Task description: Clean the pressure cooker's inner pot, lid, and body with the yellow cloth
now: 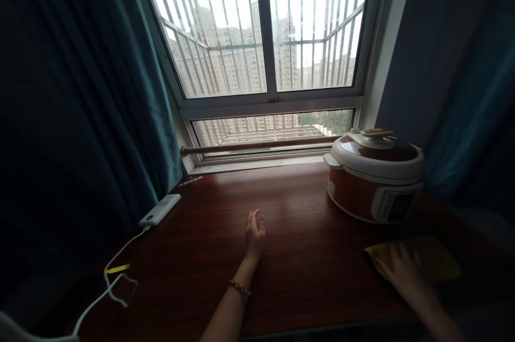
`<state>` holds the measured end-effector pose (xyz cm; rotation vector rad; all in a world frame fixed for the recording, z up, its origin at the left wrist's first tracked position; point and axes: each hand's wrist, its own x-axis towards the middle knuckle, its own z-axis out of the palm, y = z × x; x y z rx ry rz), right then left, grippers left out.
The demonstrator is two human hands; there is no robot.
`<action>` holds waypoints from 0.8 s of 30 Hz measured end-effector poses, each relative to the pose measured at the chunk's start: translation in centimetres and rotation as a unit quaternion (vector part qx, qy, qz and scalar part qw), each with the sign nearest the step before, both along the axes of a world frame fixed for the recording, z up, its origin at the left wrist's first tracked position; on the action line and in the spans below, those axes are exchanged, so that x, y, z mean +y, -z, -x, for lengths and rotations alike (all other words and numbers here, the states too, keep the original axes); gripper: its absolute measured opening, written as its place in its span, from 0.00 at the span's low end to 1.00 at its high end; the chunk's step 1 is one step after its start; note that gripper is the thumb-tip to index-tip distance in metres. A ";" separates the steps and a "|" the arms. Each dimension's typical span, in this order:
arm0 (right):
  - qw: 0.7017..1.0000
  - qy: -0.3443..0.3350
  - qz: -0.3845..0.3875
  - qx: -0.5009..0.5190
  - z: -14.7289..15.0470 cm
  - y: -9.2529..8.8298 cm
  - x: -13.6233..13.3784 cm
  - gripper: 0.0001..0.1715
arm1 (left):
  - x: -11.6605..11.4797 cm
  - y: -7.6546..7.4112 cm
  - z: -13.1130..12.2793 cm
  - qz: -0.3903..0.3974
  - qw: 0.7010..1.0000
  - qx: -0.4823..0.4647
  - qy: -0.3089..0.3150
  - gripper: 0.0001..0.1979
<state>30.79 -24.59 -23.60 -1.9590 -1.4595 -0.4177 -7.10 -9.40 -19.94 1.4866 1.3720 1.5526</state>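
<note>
My left hand (255, 233) is over the middle of the dark red-brown wooden table (289, 288). It is turned on its side, with the fingers loosely bent and a little apart and nothing in them. A beaded bracelet circles that wrist. At the lower right, my right hand (404, 269) lies flat with spread fingers on a yellow cloth (440, 264). The cloth is spread on the table, and its left corner pokes out beyond my thumb. Shadow and blur soften the right fingers.
Behind the cloth stands a brown and white electric cooker (376, 178). A white power bank (160, 210) with a white cable (92, 307) and yellow tie (118, 268) lies at left. Blue curtains (132, 89) hang beside the barred window (267, 52); a rail (257, 145) crosses its lower part.
</note>
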 end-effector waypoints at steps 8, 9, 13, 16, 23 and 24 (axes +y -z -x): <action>0.852 -0.394 -0.019 0.344 22.6 -5.3 10.7 0.32 | 0.4 0.7 -2.4 0.031 0.981 -0.114 0.153 0.27; 0.835 -0.414 -0.029 0.362 24.4 -4.9 11.7 0.33 | 0.4 0.8 -2.8 0.035 0.976 -0.126 0.175 0.30; 0.817 -0.452 -0.037 0.357 26.9 -2.9 13.0 0.32 | -0.2 1.4 -3.9 0.038 0.963 -0.151 0.219 0.33; 0.801 -0.475 -0.045 0.363 26.2 -2.7 12.4 0.33 | -0.6 1.3 -4.1 0.042 0.952 -0.176 0.248 0.35; 0.745 -0.530 -0.005 0.404 25.6 -3.6 12.5 0.28 | -0.8 0.7 -3.8 0.070 0.945 -0.174 0.267 0.30; 0.745 -0.529 -0.004 0.405 25.6 -3.6 12.6 0.27 | -0.8 0.7 -3.7 0.065 0.950 -0.160 0.261 0.27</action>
